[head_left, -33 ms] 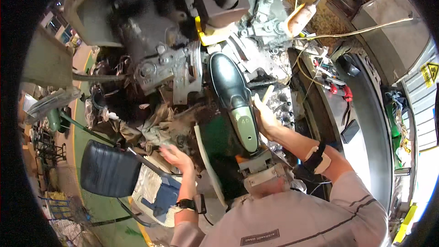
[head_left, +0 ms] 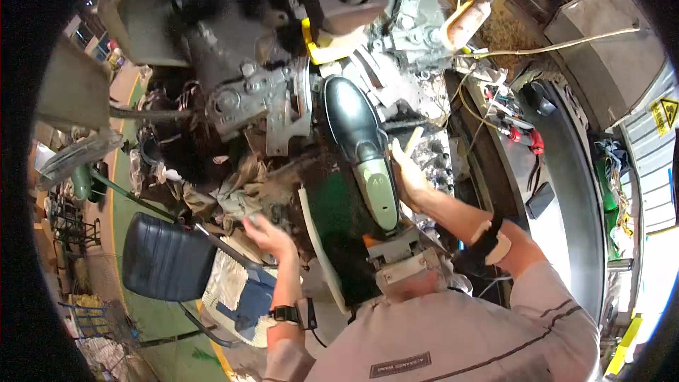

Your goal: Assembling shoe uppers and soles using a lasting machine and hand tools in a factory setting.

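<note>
A glossy black shoe (head_left: 351, 114) is mounted on a green shoe last (head_left: 377, 187), with its toe at the machine's metal jaws (head_left: 293, 110). The heel end of the last lies close to a metal block (head_left: 409, 263). Along the right side of the shoe rests my right hand (head_left: 410, 182), its fingers stretched forward and not wrapped round it. A pale yellow strip (head_left: 414, 141) shows at those fingers; I cannot make out what it is. My left hand (head_left: 272, 239) is raised apart from the shoe, fingers spread and slightly blurred, holding nothing.
A black-backed chair (head_left: 170, 258) stands at my left. On the right runs a metal bench (head_left: 569, 191) with red-handled tools (head_left: 527, 138) and a dark phone-like object (head_left: 541, 200). A corded lamp-like fitting (head_left: 467, 25) hangs at the upper right. Crumpled cloth (head_left: 244, 191) lies beyond my left hand.
My left hand has shifted slightly up and left. The shoe and last sit a little higher in the picture, and my right hand is almost unmoved beside them.
</note>
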Demonstrator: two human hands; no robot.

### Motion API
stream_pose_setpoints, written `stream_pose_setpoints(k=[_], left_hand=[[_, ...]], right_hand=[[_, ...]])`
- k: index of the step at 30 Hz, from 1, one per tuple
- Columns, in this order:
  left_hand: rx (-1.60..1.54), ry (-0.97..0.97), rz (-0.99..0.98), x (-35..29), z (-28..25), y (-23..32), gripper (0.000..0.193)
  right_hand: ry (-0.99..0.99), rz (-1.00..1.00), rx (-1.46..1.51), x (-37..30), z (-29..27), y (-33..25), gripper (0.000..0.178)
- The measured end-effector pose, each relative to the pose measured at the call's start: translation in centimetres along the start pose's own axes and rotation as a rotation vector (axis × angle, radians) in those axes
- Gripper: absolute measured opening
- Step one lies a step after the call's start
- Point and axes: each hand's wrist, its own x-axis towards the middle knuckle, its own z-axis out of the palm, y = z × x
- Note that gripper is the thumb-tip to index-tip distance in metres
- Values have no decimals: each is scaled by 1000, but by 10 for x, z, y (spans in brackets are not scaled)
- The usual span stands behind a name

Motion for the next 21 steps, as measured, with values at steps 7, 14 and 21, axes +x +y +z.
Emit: stream_pose_setpoints(k=[7,14,21], left_hand=[[-671,-899,-656,-74,47,155,51],[-858,-873,-641,-112,73,160,62],[-799,-760,-449,-109,81,152,50]], right_hand=[[0,72,-51,-17,40,-11,70],[-1,0,160,-8,40,9,71],[-17,-117,205,13,19,22,57]])
